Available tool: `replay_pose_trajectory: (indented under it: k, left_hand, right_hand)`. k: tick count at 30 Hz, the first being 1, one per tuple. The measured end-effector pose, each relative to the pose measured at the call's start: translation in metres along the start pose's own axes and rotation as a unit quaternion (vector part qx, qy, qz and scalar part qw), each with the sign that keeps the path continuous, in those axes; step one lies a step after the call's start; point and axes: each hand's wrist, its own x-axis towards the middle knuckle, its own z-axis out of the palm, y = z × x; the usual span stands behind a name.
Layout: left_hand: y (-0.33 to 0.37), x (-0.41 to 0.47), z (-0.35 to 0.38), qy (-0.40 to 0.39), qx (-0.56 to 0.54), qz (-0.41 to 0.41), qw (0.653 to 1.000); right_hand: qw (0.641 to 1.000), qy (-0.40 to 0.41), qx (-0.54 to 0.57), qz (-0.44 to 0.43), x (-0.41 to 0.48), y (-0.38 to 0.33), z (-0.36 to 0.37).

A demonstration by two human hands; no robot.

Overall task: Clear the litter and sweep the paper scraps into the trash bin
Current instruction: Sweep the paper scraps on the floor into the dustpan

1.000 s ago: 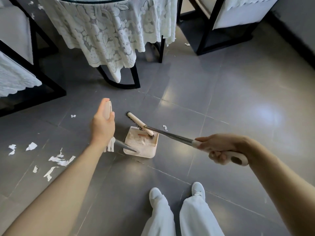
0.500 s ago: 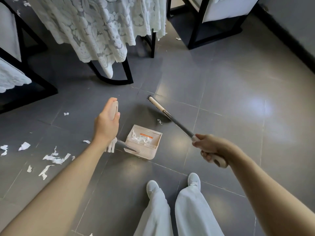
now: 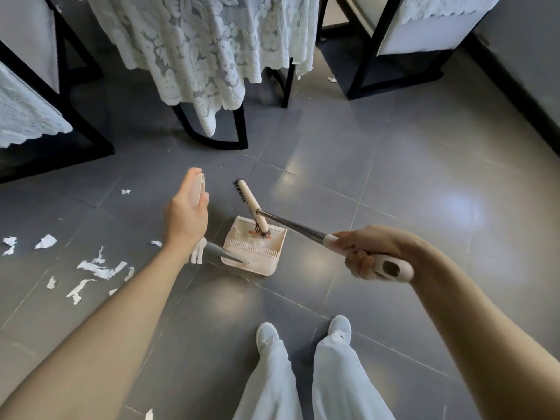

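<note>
The cream dustpan (image 3: 254,250) sits flat on the grey tiled floor (image 3: 394,183), and everything else is placed from it. The left hand (image 3: 186,218) is wrapped closed around the top of the dustpan's upright handle (image 3: 198,189), just left of the pan. The right hand (image 3: 368,253) is clenched on the cream grip of the broom (image 3: 303,230), to the pan's right; the metal shaft slants down so the brush head (image 3: 253,207) lies across the pan's far rim, bristles touching its inside. Some pale scraps and an orange bit already lie in the pan.

The remaining paper scraps (image 3: 97,268) are scattered well to the left of the pan, with a few more (image 3: 125,191) beyond it to the left and one (image 3: 331,80) far off near the black chair frame (image 3: 378,56). No trash bin is in view.

These scraps look thin, torn and very light, so they are likely to flutter or slide away from a fast stroke; short, low strokes with the bristles should suit them. The pan itself seems light rigid plastic, prone to skidding on the glossy tiles, so steady downward pressure through its handle would keep the lip sealed to the floor.
</note>
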Motion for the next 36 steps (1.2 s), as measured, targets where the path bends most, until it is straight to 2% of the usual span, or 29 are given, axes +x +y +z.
replay_pose_trajectory:
  k: [5,10,16,19,22,26,30,36]
  left_hand:
    - [-0.017,0.01,-0.027,0.036,-0.014,-0.028,0.999]
    - [-0.029,0.038,-0.048,0.06,-0.012,-0.055,0.997]
    - [-0.046,0.093,-0.065,0.09,-0.022,-0.11,0.99]
    - [-0.05,0.122,-0.071,0.099,-0.019,-0.126,0.987]
    - [-0.054,0.148,-0.077,0.108,-0.016,-0.136,0.985]
    - [-0.05,0.166,-0.077,0.123,-0.009,-0.143,0.982]
    - [-0.048,0.17,-0.077,0.128,-0.009,-0.146,0.981]
    - [-0.048,0.154,-0.079,0.117,-0.031,-0.141,0.983]
  right_hand:
    - [0.998,0.007,-0.038,-0.057,0.011,-0.039,0.021]
    - [0.983,0.03,-0.124,-0.13,0.057,-0.094,0.047]
    - [0.931,0.06,-0.301,-0.195,0.121,-0.178,0.07]
    - [0.897,0.079,-0.384,-0.202,0.148,-0.205,0.081]
    - [0.886,0.082,-0.419,-0.183,0.17,-0.224,0.094]
    - [0.889,0.03,-0.44,-0.127,0.174,-0.236,0.115]
    - [0.943,-0.026,-0.331,-0.01,0.147,-0.236,0.115]
    - [0.953,-0.053,-0.298,-0.002,0.1,-0.245,0.115]
